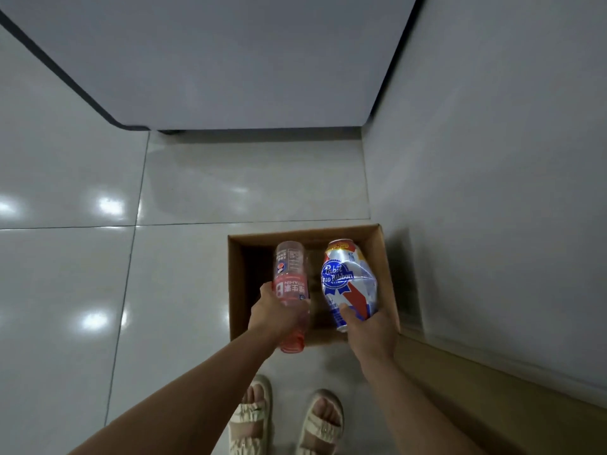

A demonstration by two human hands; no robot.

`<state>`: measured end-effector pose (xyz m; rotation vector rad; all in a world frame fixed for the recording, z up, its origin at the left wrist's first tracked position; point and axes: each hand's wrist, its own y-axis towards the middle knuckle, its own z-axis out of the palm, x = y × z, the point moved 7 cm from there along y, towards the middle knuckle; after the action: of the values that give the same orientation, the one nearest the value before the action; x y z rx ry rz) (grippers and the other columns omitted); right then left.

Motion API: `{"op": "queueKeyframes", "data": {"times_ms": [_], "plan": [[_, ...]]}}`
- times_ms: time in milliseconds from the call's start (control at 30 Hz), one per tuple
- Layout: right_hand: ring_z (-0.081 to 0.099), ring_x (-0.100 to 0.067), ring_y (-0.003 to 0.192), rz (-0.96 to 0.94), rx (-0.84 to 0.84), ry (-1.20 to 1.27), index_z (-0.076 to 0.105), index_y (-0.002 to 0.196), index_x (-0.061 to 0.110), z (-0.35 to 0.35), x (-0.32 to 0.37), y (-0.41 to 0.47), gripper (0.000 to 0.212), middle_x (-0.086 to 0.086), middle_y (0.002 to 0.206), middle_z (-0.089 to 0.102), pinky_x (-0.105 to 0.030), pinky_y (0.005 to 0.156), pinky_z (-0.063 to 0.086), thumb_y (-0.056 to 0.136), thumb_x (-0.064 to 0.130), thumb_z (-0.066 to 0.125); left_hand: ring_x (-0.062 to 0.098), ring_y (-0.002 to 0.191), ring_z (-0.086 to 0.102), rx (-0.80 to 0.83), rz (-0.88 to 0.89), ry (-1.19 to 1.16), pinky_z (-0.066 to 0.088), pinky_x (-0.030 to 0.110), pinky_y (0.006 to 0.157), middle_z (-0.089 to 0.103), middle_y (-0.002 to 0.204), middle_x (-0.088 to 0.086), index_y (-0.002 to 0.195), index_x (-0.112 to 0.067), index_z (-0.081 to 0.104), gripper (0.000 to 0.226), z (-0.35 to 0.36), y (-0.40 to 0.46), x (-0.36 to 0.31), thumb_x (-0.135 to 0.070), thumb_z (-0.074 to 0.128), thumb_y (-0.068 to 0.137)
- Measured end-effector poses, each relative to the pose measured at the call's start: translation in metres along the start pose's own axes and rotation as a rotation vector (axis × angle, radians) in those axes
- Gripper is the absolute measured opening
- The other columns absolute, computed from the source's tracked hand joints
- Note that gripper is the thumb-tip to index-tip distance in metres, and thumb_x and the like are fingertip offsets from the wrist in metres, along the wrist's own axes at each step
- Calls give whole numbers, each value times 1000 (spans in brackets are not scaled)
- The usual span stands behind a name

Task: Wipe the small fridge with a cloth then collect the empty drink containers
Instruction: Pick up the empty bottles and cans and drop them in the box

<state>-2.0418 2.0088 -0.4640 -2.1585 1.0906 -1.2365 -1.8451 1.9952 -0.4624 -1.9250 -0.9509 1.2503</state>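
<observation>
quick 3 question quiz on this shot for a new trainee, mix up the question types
1. True or false: the left hand grips a pink-labelled clear plastic bottle with its cap end toward the person.
2. Multiple choice: the dented silver, blue and red beer can in the right hand is: A lying on the tiled floor; B held over the open brown cardboard box; C standing on the white fridge.
3. Fill in: the cardboard box sits on the glossy white tiled floor beside the grey ____ on the person's right.

Key: 1 true; 2 B; 3 wall.
</observation>
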Motion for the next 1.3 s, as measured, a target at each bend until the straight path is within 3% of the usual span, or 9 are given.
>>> {"op": "queueKeyframes", "data": {"times_ms": [67,233,533,667,800,967,1100,1233,1300], "plan": [[60,-29,110,4,-2,-25,46,129,3,23,-11,35,60,-14,128,57,-33,87,51,82,31,71,27,101,59,-11,-36,-36,54,43,83,53,120,10,136,-16,28,80,15,42,12,-33,75,74],[55,-35,113,89,-7,-112,42,129,-3,71,-45,110,70,-20,127,54,-29,75,40,80,38,71,33,108,56,-77,-112,-5,50,45,92,53,124,14,138,-15,29,80,46,129,46,-34,73,74],[42,-37,128,139,48,-248,40,140,6,129,-89,194,70,-20,140,41,-42,102,42,85,41,63,32,112,56,-67,-97,103,47,36,86,52,128,15,135,-13,26,75,98,210,95,-30,71,78],[39,-37,131,136,63,-187,32,144,7,143,-96,211,68,-18,144,40,-46,105,39,87,29,63,34,113,54,-62,-112,131,49,43,92,51,128,16,136,-13,28,73,112,228,102,-30,70,79],[39,-37,131,136,87,-250,26,146,8,153,-101,224,69,-19,147,33,-44,106,39,90,34,58,33,112,56,-73,-108,144,49,43,93,54,127,16,134,-13,32,69,118,241,106,-33,69,79],[54,-31,115,294,102,-171,23,143,3,156,-114,221,74,-18,136,46,-30,79,47,88,36,60,22,97,59,3,-62,234,44,26,67,55,124,9,138,-17,30,65,121,243,106,-37,62,85],[54,-31,114,270,119,-207,25,142,8,145,-111,200,72,-16,135,47,-27,75,42,86,30,64,25,110,56,17,-66,304,40,26,71,53,130,12,139,-14,32,66,113,224,102,-35,64,85],[57,-27,105,210,129,-238,29,143,14,123,-87,163,68,-12,132,49,-24,68,39,87,31,64,13,78,52,7,-60,323,41,24,60,56,121,10,136,-17,33,60,95,192,84,-36,60,87],[56,-22,93,173,157,-260,29,142,13,111,-72,140,66,-11,127,50,-24,67,40,87,30,63,13,78,53,6,-46,314,41,23,56,55,121,9,138,-18,30,63,83,171,71,-36,61,87]]}}
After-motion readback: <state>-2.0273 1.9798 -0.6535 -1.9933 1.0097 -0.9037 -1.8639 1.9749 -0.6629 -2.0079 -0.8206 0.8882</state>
